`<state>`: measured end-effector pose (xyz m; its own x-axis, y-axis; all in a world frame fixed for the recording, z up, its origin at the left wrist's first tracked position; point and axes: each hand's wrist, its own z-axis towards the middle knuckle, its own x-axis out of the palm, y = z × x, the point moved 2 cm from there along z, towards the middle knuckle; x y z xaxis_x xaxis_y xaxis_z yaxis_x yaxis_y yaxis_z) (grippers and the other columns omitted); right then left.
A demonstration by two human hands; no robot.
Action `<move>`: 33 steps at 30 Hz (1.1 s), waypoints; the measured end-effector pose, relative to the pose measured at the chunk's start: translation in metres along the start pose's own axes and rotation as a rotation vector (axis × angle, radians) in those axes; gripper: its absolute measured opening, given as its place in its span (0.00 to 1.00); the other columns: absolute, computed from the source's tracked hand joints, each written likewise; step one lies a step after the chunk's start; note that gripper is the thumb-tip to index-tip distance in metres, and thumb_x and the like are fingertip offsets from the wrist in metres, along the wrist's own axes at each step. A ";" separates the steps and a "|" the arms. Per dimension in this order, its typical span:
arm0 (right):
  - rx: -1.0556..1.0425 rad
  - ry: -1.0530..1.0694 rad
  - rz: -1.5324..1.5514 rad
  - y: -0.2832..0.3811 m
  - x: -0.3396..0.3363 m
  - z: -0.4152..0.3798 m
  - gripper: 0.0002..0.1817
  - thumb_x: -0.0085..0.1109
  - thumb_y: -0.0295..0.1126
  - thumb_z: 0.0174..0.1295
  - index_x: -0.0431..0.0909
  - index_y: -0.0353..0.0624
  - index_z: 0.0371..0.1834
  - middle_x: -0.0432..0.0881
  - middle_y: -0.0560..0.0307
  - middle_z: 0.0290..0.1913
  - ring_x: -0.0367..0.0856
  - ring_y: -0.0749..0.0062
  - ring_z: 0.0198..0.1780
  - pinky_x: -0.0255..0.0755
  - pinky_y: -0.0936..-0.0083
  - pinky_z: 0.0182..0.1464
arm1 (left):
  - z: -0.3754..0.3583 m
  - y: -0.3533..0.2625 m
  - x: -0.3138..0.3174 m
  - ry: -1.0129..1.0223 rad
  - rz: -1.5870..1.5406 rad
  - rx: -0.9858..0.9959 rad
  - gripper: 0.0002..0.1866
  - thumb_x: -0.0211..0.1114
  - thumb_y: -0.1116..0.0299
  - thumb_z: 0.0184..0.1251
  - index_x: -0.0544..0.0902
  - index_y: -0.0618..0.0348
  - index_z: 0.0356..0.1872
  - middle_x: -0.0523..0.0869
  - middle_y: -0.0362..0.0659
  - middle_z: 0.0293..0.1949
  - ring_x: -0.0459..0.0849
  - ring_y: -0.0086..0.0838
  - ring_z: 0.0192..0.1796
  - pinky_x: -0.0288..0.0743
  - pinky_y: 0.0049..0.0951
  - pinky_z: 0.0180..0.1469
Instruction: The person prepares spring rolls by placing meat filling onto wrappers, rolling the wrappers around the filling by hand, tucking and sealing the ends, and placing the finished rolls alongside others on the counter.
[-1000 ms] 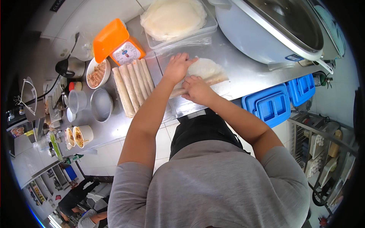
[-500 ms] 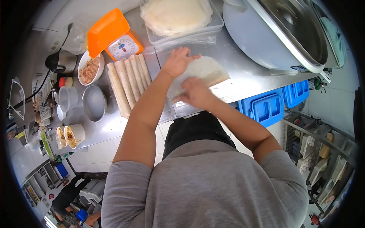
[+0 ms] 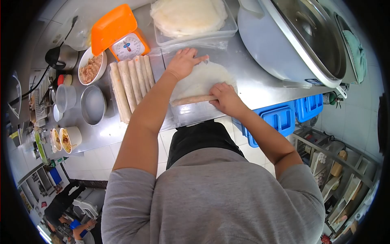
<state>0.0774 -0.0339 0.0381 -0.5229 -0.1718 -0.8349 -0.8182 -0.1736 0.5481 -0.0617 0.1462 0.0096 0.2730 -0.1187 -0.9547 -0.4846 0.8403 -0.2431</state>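
Observation:
A thin, pale round wrapper (image 3: 203,77) lies on the steel table, its near edge rolled into a long, slim roll (image 3: 193,100). My right hand (image 3: 224,96) has closed on the right end of this roll, thumb on the near side and fingers over the top. At the wrapper's far left edge, my left hand (image 3: 183,64) rests with its fingers out and its thumb pointing right. Several finished rolls (image 3: 132,79) lie side by side to the left of my left forearm. Beyond my hands, a stack of wrappers (image 3: 189,16) fills a clear plastic tray (image 3: 197,37).
An orange kitchen scale (image 3: 129,46), a bowl of minced filling (image 3: 91,67), a round metal tin (image 3: 93,105) and food cups (image 3: 71,138) stand on the left. A large lidded tub (image 3: 268,44) occupies the right. Blue lidded bins (image 3: 278,118) sit below the table edge.
My right hand has moved right and now grips the roll's right end. The wrapper's near edge, flat or folded before, is now a tight roll. My left hand stays at the far edge.

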 end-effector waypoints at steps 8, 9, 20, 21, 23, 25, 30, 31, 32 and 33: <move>-0.049 -0.093 -0.075 0.006 0.000 -0.007 0.15 0.66 0.35 0.55 0.75 0.43 0.42 0.75 0.53 0.44 0.72 0.56 0.52 0.65 0.61 0.55 | -0.082 -0.096 -0.021 0.036 -0.258 -0.045 0.18 0.69 0.63 0.57 0.77 0.59 0.46 0.79 0.48 0.44 0.76 0.44 0.51 0.68 0.44 0.53; -0.040 -0.090 -0.053 0.002 0.002 -0.011 0.15 0.66 0.35 0.55 0.75 0.43 0.42 0.75 0.52 0.44 0.72 0.56 0.52 0.65 0.61 0.55 | -0.094 -0.100 -0.012 0.074 -0.247 -0.147 0.17 0.69 0.62 0.58 0.77 0.58 0.44 0.78 0.48 0.43 0.76 0.44 0.50 0.68 0.44 0.53; 0.060 0.150 0.078 -0.038 -0.040 -0.029 0.15 0.68 0.35 0.52 0.77 0.39 0.38 0.78 0.48 0.43 0.75 0.49 0.50 0.71 0.59 0.52 | -0.153 -0.088 -0.025 0.067 -0.153 -0.324 0.21 0.71 0.54 0.57 0.78 0.57 0.45 0.79 0.47 0.45 0.76 0.43 0.52 0.67 0.43 0.54; 0.084 0.150 0.039 -0.035 -0.045 -0.023 0.16 0.68 0.35 0.53 0.79 0.38 0.42 0.80 0.45 0.46 0.76 0.46 0.52 0.71 0.60 0.55 | -0.160 -0.085 -0.030 0.067 -0.150 -0.332 0.22 0.70 0.54 0.57 0.78 0.56 0.47 0.79 0.47 0.46 0.76 0.43 0.53 0.67 0.43 0.54; 0.031 0.010 0.027 -0.010 -0.058 0.000 0.19 0.67 0.36 0.55 0.79 0.38 0.48 0.80 0.44 0.49 0.76 0.45 0.55 0.70 0.61 0.59 | -0.164 -0.091 -0.054 -0.121 -0.211 -0.327 0.25 0.71 0.55 0.58 0.78 0.57 0.52 0.79 0.49 0.51 0.75 0.44 0.56 0.66 0.43 0.58; -0.087 -0.097 0.102 0.037 -0.067 0.040 0.20 0.67 0.37 0.56 0.79 0.37 0.50 0.80 0.43 0.51 0.75 0.46 0.57 0.69 0.61 0.61 | -0.168 -0.090 -0.082 -0.242 -0.336 -0.347 0.24 0.71 0.62 0.59 0.77 0.56 0.55 0.79 0.50 0.53 0.76 0.48 0.56 0.69 0.43 0.59; -0.397 0.046 0.264 0.191 -0.030 0.156 0.29 0.64 0.46 0.61 0.74 0.40 0.61 0.74 0.43 0.64 0.71 0.49 0.66 0.63 0.58 0.68 | -0.219 -0.067 -0.138 -0.374 -0.421 -0.431 0.14 0.68 0.67 0.62 0.81 0.56 0.48 0.83 0.48 0.49 0.80 0.47 0.52 0.73 0.42 0.53; -0.541 0.043 0.174 0.221 -0.008 0.180 0.33 0.61 0.50 0.62 0.71 0.39 0.65 0.69 0.42 0.68 0.65 0.51 0.70 0.56 0.56 0.72 | -0.235 -0.060 -0.145 -0.389 -0.425 -0.451 0.13 0.68 0.68 0.62 0.81 0.57 0.47 0.84 0.48 0.47 0.81 0.46 0.50 0.74 0.41 0.52; -0.682 0.038 0.084 0.247 0.018 0.201 0.37 0.58 0.55 0.63 0.68 0.39 0.68 0.64 0.42 0.72 0.59 0.52 0.74 0.48 0.54 0.76 | -0.252 -0.054 -0.152 -0.403 -0.431 -0.471 0.11 0.68 0.69 0.62 0.82 0.57 0.45 0.85 0.47 0.45 0.82 0.45 0.48 0.74 0.40 0.52; -0.700 0.095 -0.001 0.270 0.044 0.219 0.41 0.55 0.58 0.63 0.65 0.37 0.70 0.58 0.41 0.75 0.53 0.54 0.77 0.41 0.54 0.77 | -0.269 -0.048 -0.159 -0.415 -0.437 -0.490 0.10 0.68 0.70 0.62 0.83 0.58 0.43 0.86 0.47 0.42 0.83 0.44 0.47 0.75 0.39 0.51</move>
<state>-0.2189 0.1243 0.1389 -0.4726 -0.2495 -0.8452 -0.4558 -0.7516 0.4767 -0.3054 -0.0180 0.1265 0.7658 -0.0961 -0.6358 -0.5475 0.4212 -0.7231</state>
